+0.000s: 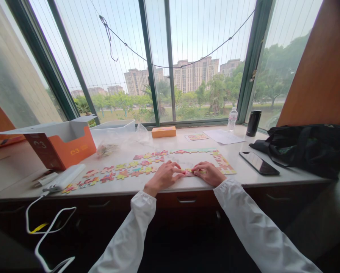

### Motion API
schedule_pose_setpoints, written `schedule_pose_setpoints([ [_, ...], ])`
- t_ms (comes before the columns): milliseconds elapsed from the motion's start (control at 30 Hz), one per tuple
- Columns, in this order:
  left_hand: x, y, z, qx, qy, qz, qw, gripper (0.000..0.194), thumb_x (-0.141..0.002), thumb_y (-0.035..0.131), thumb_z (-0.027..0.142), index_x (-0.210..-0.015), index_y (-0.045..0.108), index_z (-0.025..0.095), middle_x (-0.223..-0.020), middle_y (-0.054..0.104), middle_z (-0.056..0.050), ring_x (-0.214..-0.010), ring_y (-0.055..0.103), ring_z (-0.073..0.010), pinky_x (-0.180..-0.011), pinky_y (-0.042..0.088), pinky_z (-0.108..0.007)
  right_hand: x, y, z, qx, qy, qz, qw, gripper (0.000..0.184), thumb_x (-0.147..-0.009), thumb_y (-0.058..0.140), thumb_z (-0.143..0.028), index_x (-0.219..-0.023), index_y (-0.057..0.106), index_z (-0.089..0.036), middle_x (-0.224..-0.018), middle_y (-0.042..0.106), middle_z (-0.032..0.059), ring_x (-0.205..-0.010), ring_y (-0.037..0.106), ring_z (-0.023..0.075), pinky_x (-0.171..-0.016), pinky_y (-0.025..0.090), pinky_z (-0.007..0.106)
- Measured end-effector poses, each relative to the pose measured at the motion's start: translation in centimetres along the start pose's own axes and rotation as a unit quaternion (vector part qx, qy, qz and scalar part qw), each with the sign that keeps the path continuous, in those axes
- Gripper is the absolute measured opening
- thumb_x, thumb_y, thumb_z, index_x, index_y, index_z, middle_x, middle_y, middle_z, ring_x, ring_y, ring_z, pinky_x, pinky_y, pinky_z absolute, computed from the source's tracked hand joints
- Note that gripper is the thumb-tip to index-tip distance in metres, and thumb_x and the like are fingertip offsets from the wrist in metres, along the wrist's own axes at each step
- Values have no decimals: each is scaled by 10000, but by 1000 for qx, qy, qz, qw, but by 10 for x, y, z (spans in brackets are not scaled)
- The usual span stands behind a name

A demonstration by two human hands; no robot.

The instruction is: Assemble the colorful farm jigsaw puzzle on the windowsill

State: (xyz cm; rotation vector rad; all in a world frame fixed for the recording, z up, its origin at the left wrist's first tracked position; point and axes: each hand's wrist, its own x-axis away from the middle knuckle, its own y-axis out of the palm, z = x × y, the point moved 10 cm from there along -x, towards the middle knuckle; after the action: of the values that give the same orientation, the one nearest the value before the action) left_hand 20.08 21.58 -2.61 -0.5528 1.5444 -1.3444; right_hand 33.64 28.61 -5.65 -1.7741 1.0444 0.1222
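Small colourful cardboard puzzle pieces (189,171) at the white tabletop's (147,184) front edge, pinched by both hands.

Left hand (167,175) and right hand (209,173) have fingertips nearly closed; partly joined colourful puzzle border (225,165) just beyond.

A black phone (259,163) lies on the desk (147,186) at the right, just in front of a black bag (306,148). Behind the phone, a dark bottle (253,123) and a clear plastic bottle (232,119) stand upright near the window (198,64). At the left sits an open orange box (73,149); before it rests a white power strip (64,178), its cable (49,231) hanging over the front edge.
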Motion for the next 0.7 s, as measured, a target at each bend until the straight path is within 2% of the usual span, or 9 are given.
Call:
schedule_pose_setpoints([
  [233,-4,3,4,-8,2,5,1000,230,-961,557,388,-1026,768,324,-1089,713,-3,-964,594,-195,-889,467,-344,1,2,-6,24,-2,-27,999,216,-908,626,-392,-1039,778,-314,-1042,730,49,-974,654,233,-933,482,397],
  [400,-6,4,4,-6,-2,9,1000,219,-953,571,381,-978,776,307,-1072,733,-5,-944,599,-198,-871,468,-346,1,7,-7,66,1,-51,997,279,-948,565,-420,-1172,722,-366,-1073,694,50,-1003,626,233,-950,457,415],
  [700,-9,6,3,-7,-11,6,1000,215,-938,590,414,-959,777,311,-1035,734,-1,-931,599,-198,-860,465,-329,2,11,-3,92,-3,-61,994,249,-962,541,-414,-1108,743,-403,-1092,669,40,-991,609,222,-942,443,422],
])
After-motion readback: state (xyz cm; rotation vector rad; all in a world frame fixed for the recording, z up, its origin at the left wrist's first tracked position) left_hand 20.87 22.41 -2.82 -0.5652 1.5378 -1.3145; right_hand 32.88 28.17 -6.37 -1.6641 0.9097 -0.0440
